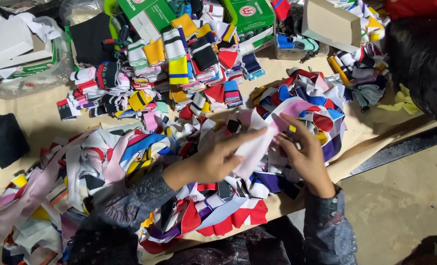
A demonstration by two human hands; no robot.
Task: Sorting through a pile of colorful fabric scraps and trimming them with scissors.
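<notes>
Brown paper covers the bench, and almost all of it is hidden under small pieces of coloured cloth. Near the middle, both hands meet on one pale pink and white strip of fabric. The left hand lies on the lower part of this strip with the fingers closed around it, index finger stretched along the cloth. The right hand pinches the upper right end of the same strip between thumb and fingers. So the strip sits between the two hands, on top of the loose heap of mixed striped fabric scraps. Its long axis goes diagonally, from lower left near the left hand up to the right, where a pink end points toward the far right. Behind the hands, further away, folded knitted cuffs stand in tidy stacks, and green cardboard boxes are at the far edge. A black cloth lies at the left.
</notes>
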